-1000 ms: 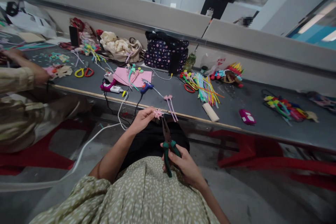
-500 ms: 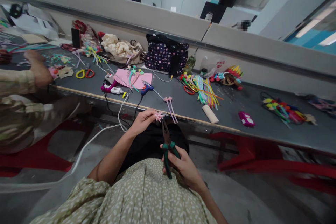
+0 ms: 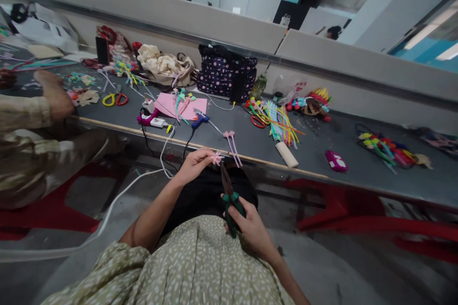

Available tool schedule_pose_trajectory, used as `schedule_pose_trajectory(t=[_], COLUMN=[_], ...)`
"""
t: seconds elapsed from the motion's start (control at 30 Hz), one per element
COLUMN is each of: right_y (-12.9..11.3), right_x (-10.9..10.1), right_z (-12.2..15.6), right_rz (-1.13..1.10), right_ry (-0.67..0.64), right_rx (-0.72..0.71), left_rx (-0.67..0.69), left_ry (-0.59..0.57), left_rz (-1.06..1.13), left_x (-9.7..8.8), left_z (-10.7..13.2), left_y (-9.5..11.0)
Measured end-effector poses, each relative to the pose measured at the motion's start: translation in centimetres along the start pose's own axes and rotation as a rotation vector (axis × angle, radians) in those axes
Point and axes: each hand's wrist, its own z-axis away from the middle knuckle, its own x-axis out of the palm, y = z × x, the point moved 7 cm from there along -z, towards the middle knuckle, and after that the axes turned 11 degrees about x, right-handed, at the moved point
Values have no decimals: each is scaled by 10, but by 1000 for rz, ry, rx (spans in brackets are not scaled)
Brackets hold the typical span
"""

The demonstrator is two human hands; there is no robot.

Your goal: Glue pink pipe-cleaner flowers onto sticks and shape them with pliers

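Note:
My left hand point(image 3: 195, 163) pinches a small pink pipe-cleaner flower point(image 3: 216, 157) just in front of the table edge. My right hand point(image 3: 250, 226) grips the green handles of a pair of pliers point(image 3: 228, 192). The plier jaws point up and end just below the flower. Both hands hover over my lap, near the grey table point(image 3: 322, 145). Two finished pink flowers on stems point(image 3: 231, 141) lie on the table just beyond my left hand.
On the table lie a blue glue gun point(image 3: 199, 119), pink paper point(image 3: 182, 105), coloured pipe cleaners point(image 3: 282, 121), red scissors point(image 3: 257, 119), a dotted bag point(image 3: 226, 74) and a pink phone point(image 3: 336, 161). Another person point(image 3: 32, 143) sits at left. Red chairs point(image 3: 358, 214) stand on both sides.
The pliers and my right hand have tilted and shifted very slightly; my left hand keeps the flower in place. The person at left has moved their hand a little.

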Motion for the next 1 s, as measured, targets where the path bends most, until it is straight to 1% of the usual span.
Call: schedule_pose_trajectory(t=[0.07,0.13,0.3,0.4,0.57,0.77,1.0], right_y=[0,0,0,0,-1,2,1], right_x=[-1,-1,4,5,6,8,10], right_z=[0,0,4,6,6,4,4], right_rz=[14,4,-119,-192,-246,-231,-227], right_ry=[28,11,-152,-199,-243,-283,-286], right_rx=[-6,-8,26,42,72,86,79], left_rx=[3,-2,-24,-30,-43,-29,-6], left_ry=[-5,-6,7,-2,-5,-28,-67], left_rz=[-15,-13,53,75,62,69,85], left_x=[0,0,0,1,1,3,5], left_z=[1,1,1,1,0,1,4], left_y=[-1,-2,-6,-6,-5,-6,-11])
